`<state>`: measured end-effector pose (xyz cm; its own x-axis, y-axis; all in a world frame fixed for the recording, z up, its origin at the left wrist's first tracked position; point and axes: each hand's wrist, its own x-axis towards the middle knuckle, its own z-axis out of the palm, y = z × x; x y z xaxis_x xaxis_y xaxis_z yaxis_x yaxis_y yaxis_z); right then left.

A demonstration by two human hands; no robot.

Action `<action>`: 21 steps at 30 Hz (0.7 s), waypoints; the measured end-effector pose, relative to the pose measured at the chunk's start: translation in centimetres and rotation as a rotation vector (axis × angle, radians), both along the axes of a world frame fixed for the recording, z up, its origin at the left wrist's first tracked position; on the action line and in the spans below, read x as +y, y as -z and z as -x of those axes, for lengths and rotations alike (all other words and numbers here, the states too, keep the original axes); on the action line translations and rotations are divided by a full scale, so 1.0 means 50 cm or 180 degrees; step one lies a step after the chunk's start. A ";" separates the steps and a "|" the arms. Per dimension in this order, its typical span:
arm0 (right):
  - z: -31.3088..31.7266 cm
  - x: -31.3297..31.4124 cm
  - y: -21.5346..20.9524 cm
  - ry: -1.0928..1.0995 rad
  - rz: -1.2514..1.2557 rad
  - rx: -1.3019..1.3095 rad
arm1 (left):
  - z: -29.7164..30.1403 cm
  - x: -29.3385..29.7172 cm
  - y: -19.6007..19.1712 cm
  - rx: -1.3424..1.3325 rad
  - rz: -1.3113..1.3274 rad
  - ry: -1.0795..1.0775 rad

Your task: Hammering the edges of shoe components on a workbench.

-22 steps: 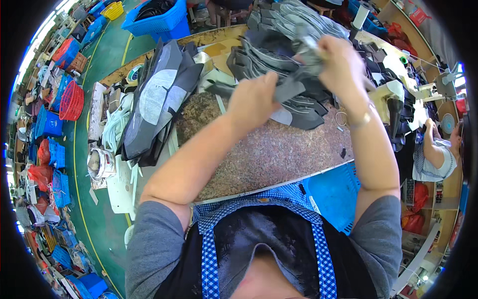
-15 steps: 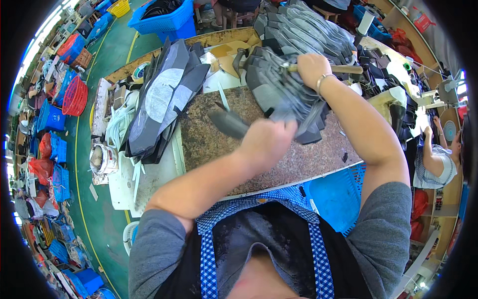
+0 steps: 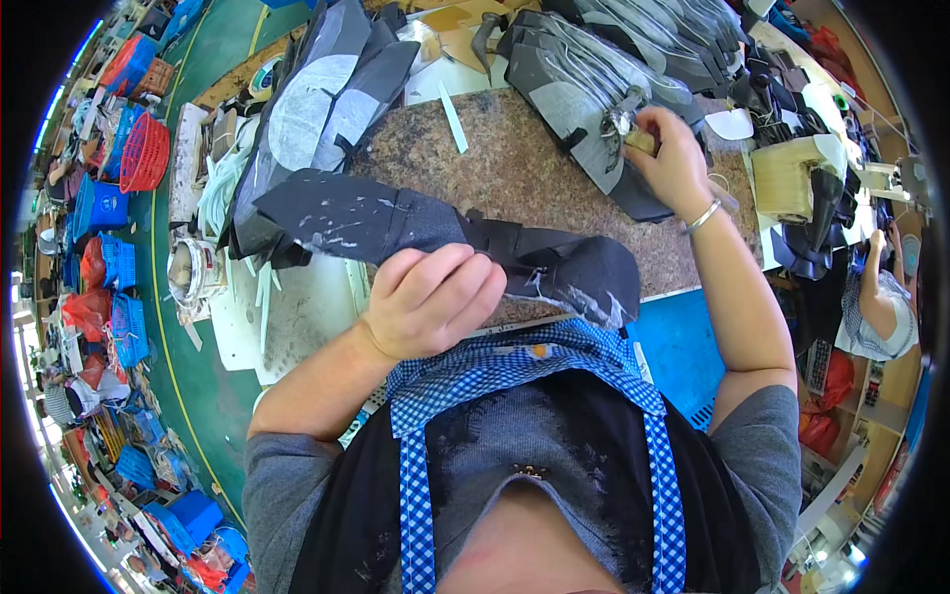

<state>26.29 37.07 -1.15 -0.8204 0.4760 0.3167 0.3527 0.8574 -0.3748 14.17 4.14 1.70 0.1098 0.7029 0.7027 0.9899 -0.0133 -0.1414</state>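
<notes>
My left hand [image 3: 435, 302], fingers curled, grips a long black shoe-upper piece [image 3: 361, 213] by its near edge, with whitish smears on it. The piece is held in front of my apron, over the near edge of the worktable [image 3: 435, 139]. At the right, my right hand [image 3: 678, 163] is closed round a wooden-handled brush [image 3: 641, 142]. Its clotted, whitish head is at a fanned stack of dark grey upper pieces [image 3: 569, 84]; whether it touches them I cannot tell. Part of the handle is hidden in my palm.
Another pile of dark pieces with pale patches [image 3: 317, 109] lies at the left, and more stacks [image 3: 673, 40] lie at the far right. A pale strip [image 3: 452, 117] rests on the table. A white bucket [image 3: 196, 277] stands at the left, a blue basket [image 3: 683, 332] below the table's near edge.
My left hand has moved left and toward me, with the black piece now spread out in it. My right hand has come nearer with the brush. The view has shifted slightly.
</notes>
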 end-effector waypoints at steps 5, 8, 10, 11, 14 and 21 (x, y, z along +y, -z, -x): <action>0.000 -0.173 -0.142 -0.1460 0.0937 0.0581 | -0.016 -0.030 0.009 0.0202 -0.0044 -0.0079; -0.008 -0.250 -0.156 -0.2546 0.1112 0.0133 | -0.025 -0.033 0.009 0.0226 -0.0011 -0.0046; -0.016 -0.264 -0.133 -0.2417 0.1057 -0.0061 | -0.029 -0.034 0.005 0.0241 0.0007 0.0007; -0.018 -0.264 -0.112 -0.2406 0.1155 0.0007 | -0.029 -0.034 0.002 0.0185 0.0099 -0.0019; -0.021 -0.284 -0.096 -0.2272 0.1269 0.0236 | -0.036 -0.052 0.002 0.0094 0.0394 0.0099; -0.030 -0.299 -0.042 -0.1067 0.2628 -0.0095 | -0.039 -0.061 -0.011 -0.0257 0.0950 0.0393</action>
